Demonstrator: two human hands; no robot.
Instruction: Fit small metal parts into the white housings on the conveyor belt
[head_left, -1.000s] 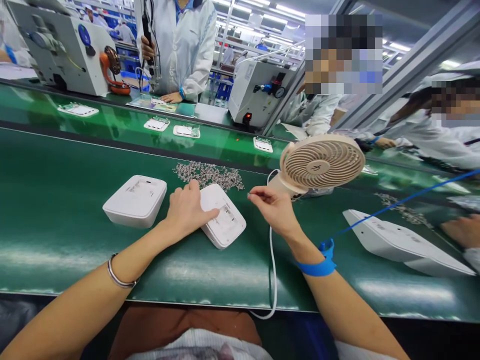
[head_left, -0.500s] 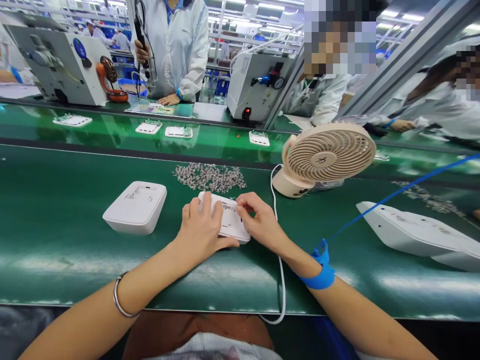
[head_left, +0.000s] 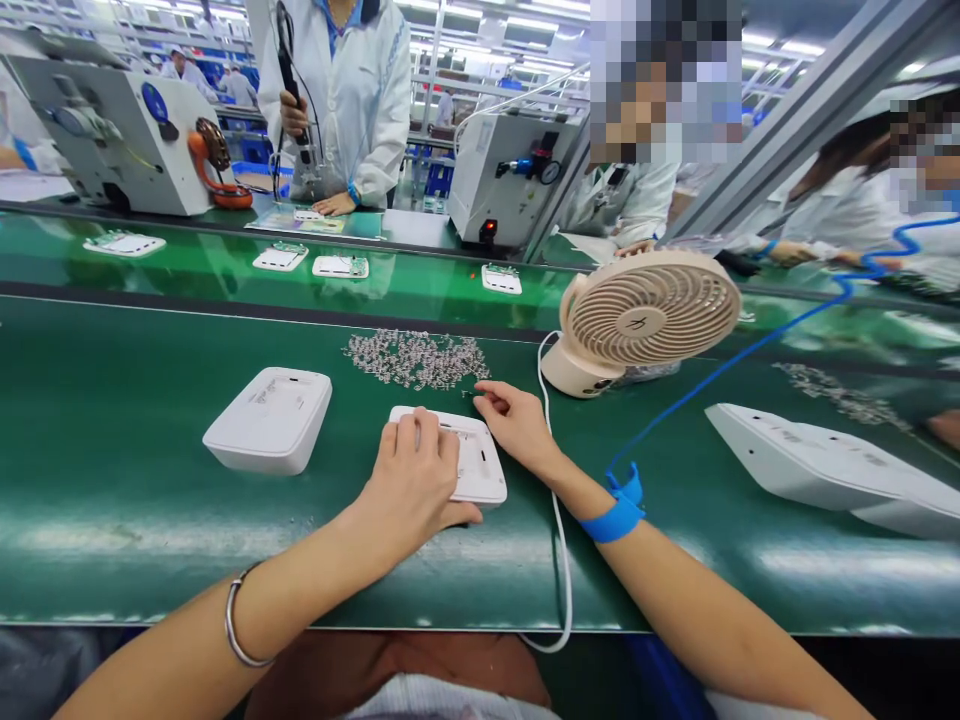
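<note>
Fingers (head_left: pixel 409 440) of the left hand (head_left: pixel 412 480) lie spread and flat on a white plastic housing (head_left: pixel 480 465), pressing it to the green bench (head_left: pixel 112 480); a second white housing (head_left: pixel 270 420) sits well apart to its left. Just beyond the held housing lies a pile of small screws (head_left: pixel 416 357). The right hand (head_left: pixel 514 425) rests at the housing's far right corner, fingertips drawn together near the pile's edge; whether they pinch a screw cannot be told. A beige desk fan (head_left: pixel 645 315) stands further right.

Casing (head_left: pixel 472 465): near-left part hidden under the left hand (head_left: pixel 412 490).
Screws (head_left: pixel 417 357): too small to tell apart.
Right casing (head_left: pixel 825 465): cut off by the frame edge.
Right hand (head_left: pixel 514 425): fingertip contents too small to tell.
</note>
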